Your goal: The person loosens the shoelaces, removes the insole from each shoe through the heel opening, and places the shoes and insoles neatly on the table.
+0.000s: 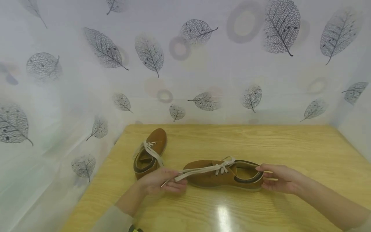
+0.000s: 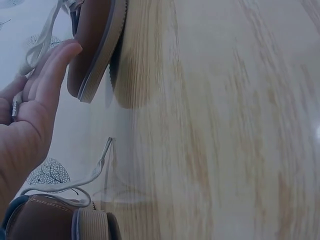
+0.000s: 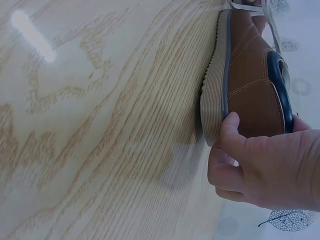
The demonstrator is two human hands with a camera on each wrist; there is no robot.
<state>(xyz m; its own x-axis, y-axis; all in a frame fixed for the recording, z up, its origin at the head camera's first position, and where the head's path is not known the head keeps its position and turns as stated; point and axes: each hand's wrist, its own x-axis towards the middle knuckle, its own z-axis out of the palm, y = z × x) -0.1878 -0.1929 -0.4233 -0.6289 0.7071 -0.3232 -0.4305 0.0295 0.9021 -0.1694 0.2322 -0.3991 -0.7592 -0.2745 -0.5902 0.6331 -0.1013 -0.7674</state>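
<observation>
A brown shoe point(image 1: 203, 180) lies sideways on the table, toe to the left, its white shoelaces point(image 1: 200, 170) tied in a knot over the tongue. Its loose lace ends stretch left to my left hand point(image 1: 162, 182), which holds them near the toe. In the left wrist view a metal lace tip point(image 2: 16, 107) shows under the thumb. At the heel, my right hand point(image 1: 279, 178) grips the shoe, thumb at the dark collar point(image 1: 249, 180) and fingers on the outside of the heel. A second brown shoe point(image 1: 157, 137) stands behind my left hand, its own laces point(image 1: 150, 149) loose.
The wooden table point(image 1: 304, 145) carries both shoes. Behind it and along the left and right sides hangs a white leaf-print covering point(image 1: 217, 74). A small black and yellow object point(image 1: 135, 229) shows at the bottom edge, by the left sleeve.
</observation>
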